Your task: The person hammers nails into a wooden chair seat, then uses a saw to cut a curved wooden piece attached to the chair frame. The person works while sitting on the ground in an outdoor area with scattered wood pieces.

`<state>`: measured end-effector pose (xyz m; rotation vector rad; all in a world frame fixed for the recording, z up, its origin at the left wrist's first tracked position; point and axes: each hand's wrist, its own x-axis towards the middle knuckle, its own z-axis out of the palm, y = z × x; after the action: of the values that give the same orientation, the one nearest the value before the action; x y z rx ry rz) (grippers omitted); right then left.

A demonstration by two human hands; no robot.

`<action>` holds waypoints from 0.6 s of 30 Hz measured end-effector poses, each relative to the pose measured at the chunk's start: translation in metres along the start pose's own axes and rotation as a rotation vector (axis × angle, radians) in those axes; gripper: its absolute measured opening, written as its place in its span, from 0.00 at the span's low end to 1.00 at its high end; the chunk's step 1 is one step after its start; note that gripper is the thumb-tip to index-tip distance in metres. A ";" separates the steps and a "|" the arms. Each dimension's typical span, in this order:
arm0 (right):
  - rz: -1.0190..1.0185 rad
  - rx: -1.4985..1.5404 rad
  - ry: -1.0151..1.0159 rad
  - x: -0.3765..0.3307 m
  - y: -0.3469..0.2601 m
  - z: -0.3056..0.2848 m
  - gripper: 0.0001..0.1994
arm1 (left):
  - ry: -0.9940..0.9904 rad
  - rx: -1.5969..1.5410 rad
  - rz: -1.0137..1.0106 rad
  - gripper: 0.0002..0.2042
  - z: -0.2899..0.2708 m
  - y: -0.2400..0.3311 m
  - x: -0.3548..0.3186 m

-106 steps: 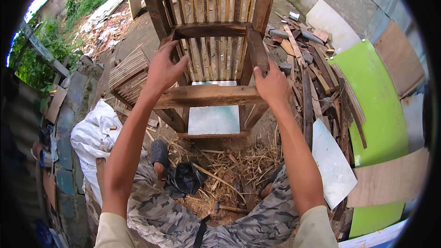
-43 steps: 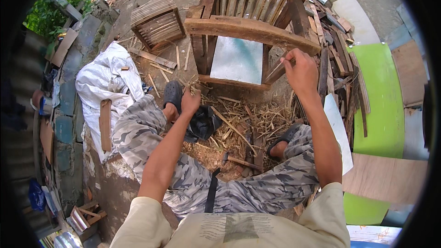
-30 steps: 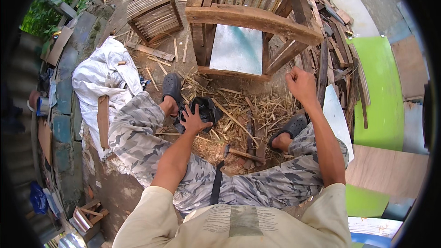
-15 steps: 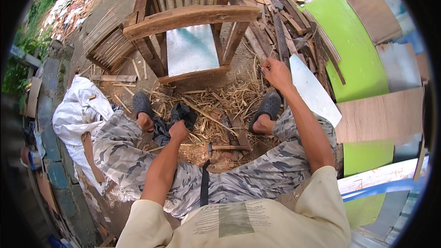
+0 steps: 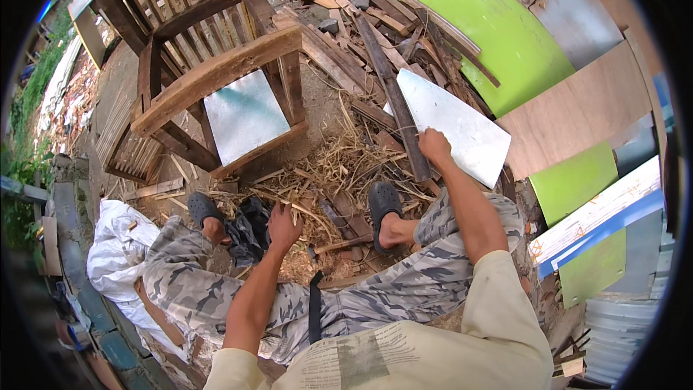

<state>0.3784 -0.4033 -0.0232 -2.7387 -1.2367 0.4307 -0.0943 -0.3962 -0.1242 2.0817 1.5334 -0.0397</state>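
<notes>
My left hand (image 5: 286, 227) is open beside a crumpled black plastic bag (image 5: 249, 235), its fingers stretched forward over wood shavings (image 5: 317, 180). My right hand (image 5: 435, 147) is closed at the edge of a long dark wooden strip (image 5: 393, 94), over the left part of a white sheet (image 5: 462, 126). What its fingers hold is hidden. Between my feet lies a hammer (image 5: 343, 245) with a wooden handle, left of my right clog (image 5: 384, 209). The left clog (image 5: 206, 207) stands just behind the bag.
A slatted wooden chair frame (image 5: 216, 76) stands ahead on the left, with a pale panel (image 5: 245, 115) in it. Scrap wood (image 5: 346, 58) is piled ahead. Green sheets (image 5: 498, 29) and a plywood board (image 5: 585, 105) lie to the right. A white sack (image 5: 119, 245) sits at left.
My view has turned to the right. My left hand has let go of the black plastic bag and opened. My right hand now rests by the dark strip and white sheet.
</notes>
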 end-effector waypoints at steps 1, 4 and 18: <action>0.045 -0.033 -0.095 0.001 0.019 0.019 0.23 | -0.010 -0.015 0.004 0.32 0.003 -0.002 -0.002; 0.282 -0.026 -0.347 0.004 0.059 0.064 0.40 | -0.047 -0.029 -0.026 0.32 0.004 -0.001 -0.002; 0.263 0.252 -0.442 -0.013 0.039 0.118 0.46 | -0.031 -0.192 -0.014 0.31 -0.014 0.026 0.005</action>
<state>0.3631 -0.4416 -0.1416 -2.6697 -0.8110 1.1821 -0.0731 -0.3906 -0.1038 1.9109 1.4719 0.0674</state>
